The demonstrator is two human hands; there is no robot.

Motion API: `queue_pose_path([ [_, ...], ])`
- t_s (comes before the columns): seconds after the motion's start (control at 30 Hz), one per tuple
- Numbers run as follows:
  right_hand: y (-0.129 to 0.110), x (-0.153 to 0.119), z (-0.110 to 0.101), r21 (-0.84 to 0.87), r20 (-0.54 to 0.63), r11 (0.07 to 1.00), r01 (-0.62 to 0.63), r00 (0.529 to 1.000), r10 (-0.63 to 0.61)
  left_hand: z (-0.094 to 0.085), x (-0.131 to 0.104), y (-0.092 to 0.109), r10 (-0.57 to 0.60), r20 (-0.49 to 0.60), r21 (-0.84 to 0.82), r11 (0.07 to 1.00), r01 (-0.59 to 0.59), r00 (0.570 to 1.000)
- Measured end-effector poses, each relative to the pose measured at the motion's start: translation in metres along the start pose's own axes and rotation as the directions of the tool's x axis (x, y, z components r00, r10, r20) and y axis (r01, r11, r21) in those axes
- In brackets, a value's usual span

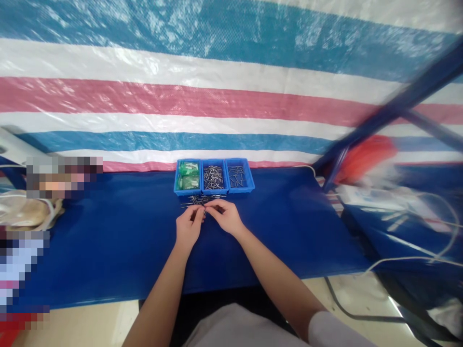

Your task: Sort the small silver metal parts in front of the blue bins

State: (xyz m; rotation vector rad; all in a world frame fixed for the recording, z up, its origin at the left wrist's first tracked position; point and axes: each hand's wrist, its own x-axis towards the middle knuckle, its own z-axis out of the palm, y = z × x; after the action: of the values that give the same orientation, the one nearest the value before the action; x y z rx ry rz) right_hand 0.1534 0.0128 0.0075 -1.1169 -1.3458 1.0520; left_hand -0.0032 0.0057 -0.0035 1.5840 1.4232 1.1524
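My left hand [190, 222] and my right hand [226, 216] meet over the blue tabletop, fingertips nearly touching. Both are closed in a pinch around something small and dark that I cannot make out. Just beyond the fingers lies a loose pile of thin dark metal pins [195, 199], partly hidden by the hands. Behind it three blue bins stand side by side. The left bin [176, 185] has green packets [189, 168] in it, the middle bin [215, 192] is full of short metal pins [213, 177], and the right bin [249, 182] contains fewer thin pins [237, 176].
A striped plastic sheet [217, 101] hangs behind the blue table [282, 231]. To the right are a blue metal frame [383, 113], a red bag [372, 156] and white cables [408, 259]. Bagged items [27, 210] sit at the far left, beside blurred-out areas.
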Motion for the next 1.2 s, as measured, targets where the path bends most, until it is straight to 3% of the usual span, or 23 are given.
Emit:
queue_pose_path([
  [0.1, 0.0017, 0.0007, -0.0001, 0.024, -0.003, 1.0, -0.014, 1.0, 0.014, 0.0024, -0.0006, -0.0013, -0.016, -0.011, -0.057, 0.998, 0.015, 1.0],
  [0.33, 0.001, 0.0008, -0.0009, 0.013, -0.003, 1.0, -0.024, 1.0, 0.024, 0.0007, -0.0001, 0.0004, 0.017, 0.003, -0.012, 1.0, -0.017, 1.0],
  [0.6, -0.0035, -0.0009, -0.0016, -0.038, 0.014, 0.999, 0.01, 1.0, -0.009, -0.0034, -0.0001, 0.0002, 0.092, 0.031, 0.151, 0.984, -0.096, 0.995],
  [0.83, -0.0031, -0.0007, -0.0012, -0.065, 0.042, 0.996, 0.057, 0.998, -0.055, -0.0031, -0.0006, 0.0027, 0.071, 0.009, 0.138, 0.988, -0.072, 0.997],
  [1.0, -0.0025, -0.0001, -0.0013, -0.047, 0.001, 0.998, 0.037, 0.999, -0.037, 0.0004, -0.0012, 0.0034, 0.003, -0.038, 0.036, 0.999, -0.002, 0.999],
  [1.2, 0.0, 0.0007, -0.0016, -0.041, -0.027, 0.999, -0.005, 1.0, 0.004, 0.0018, -0.0014, 0.0017, -0.004, -0.01, -0.013, 1.0, 0.004, 1.0],
])
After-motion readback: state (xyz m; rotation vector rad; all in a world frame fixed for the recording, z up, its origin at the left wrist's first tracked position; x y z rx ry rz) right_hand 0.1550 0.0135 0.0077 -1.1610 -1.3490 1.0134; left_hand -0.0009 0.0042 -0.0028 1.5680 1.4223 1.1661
